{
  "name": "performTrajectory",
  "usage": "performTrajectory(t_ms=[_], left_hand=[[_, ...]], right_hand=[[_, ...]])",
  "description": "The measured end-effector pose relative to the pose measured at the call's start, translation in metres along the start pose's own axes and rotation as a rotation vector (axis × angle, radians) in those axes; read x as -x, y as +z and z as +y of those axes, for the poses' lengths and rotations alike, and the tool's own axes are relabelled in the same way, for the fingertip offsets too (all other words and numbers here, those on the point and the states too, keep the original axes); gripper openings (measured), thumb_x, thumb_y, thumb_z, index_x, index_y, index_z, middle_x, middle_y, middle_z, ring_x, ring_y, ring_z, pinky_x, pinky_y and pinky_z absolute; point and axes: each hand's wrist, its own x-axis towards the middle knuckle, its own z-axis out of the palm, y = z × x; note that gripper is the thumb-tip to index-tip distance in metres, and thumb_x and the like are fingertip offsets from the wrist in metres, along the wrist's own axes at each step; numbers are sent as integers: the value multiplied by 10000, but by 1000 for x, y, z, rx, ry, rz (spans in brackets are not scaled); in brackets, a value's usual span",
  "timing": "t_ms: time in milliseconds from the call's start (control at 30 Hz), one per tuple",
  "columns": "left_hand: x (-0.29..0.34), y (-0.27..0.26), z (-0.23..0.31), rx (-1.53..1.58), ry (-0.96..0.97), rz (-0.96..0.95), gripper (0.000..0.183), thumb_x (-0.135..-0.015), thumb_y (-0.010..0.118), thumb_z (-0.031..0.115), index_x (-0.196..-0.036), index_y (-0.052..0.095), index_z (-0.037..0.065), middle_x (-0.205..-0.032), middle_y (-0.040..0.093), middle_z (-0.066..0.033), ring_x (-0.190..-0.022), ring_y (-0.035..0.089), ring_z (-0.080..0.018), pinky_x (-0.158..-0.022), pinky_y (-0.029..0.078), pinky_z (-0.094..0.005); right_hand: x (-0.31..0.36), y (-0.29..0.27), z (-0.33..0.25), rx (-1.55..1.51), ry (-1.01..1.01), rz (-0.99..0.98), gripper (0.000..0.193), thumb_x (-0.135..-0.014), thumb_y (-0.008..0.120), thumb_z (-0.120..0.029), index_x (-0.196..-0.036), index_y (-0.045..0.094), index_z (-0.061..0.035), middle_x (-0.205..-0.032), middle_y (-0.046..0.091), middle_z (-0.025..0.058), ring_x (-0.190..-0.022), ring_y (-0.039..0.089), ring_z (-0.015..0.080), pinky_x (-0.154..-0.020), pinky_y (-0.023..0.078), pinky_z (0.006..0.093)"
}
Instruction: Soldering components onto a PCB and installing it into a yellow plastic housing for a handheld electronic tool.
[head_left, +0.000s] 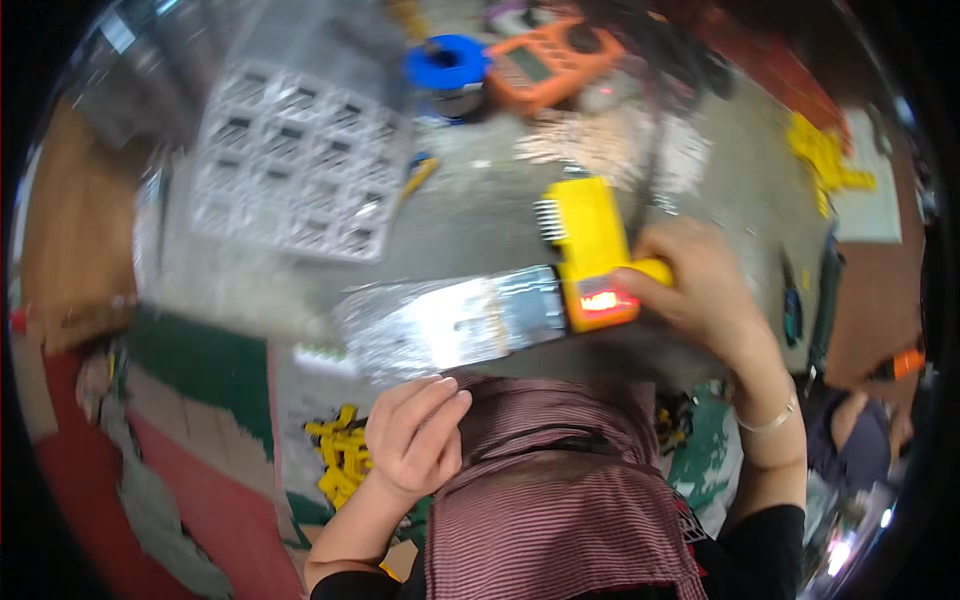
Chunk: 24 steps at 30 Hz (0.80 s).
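A yellow handheld device (592,235) with a glowing red display sits over the table in front of me. My right hand (690,285) is closed round its right side, thumb near the display. White pins or teeth stick out from the device's left edge. Against its lower left lies a flat dark panel (535,308) with shiny clear plastic film (390,325) running off to the left. Just below the film is my left hand (415,430), fingers loosely bent and apart, with nothing visible in them. Whether its fingertips touch the film I cannot tell.
A clear compartment tray (290,165) of small dark parts lies at the left. Farther back are a blue spool (447,65), an orange multimeter (550,65) and a pile of pale small pieces (580,140). Yellow plastic parts (825,160) and pliers (791,305) lie right.
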Motion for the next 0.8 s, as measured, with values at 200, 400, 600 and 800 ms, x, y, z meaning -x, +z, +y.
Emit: performTrajectory(t_ms=[200,400,600,800], left_hand=[[46,-44,-50,-157,-578,288,404,-765,666,-54,-1157,582,-5,-1056,655,-137,-993,631,-270,-858,499,-361],[49,-54,-86,883,-1165,220,462,-792,736,-9,-1215,553,-30,-1025,704,-107,-936,670,-154,-840,522,-284],[46,-52,-87,1232,-1180,181,307,-773,756,-16,-1067,669,-13,-978,729,-90,-840,692,-132,-773,540,-262],[50,-50,-86,1227,-1149,200,231,-799,751,1,-1021,684,-5,-942,724,-67,-809,679,-119,-740,538,-259]], right_hand=[[15,-19,-15,147,-14,380,159,-820,678,-159,-882,649,-15,-849,621,138,-856,588,334,-778,453,404],[-4,10,-114,-227,-457,128,227,-708,728,-19,-915,650,-71,-902,594,92,-846,583,300,-732,474,394],[-44,82,-175,-275,-715,26,187,-720,743,-115,-869,635,-80,-849,540,66,-828,553,258,-707,474,388],[-60,115,-190,24,-737,30,187,-721,710,-174,-814,607,-48,-888,533,75,-884,544,257,-731,473,367]])
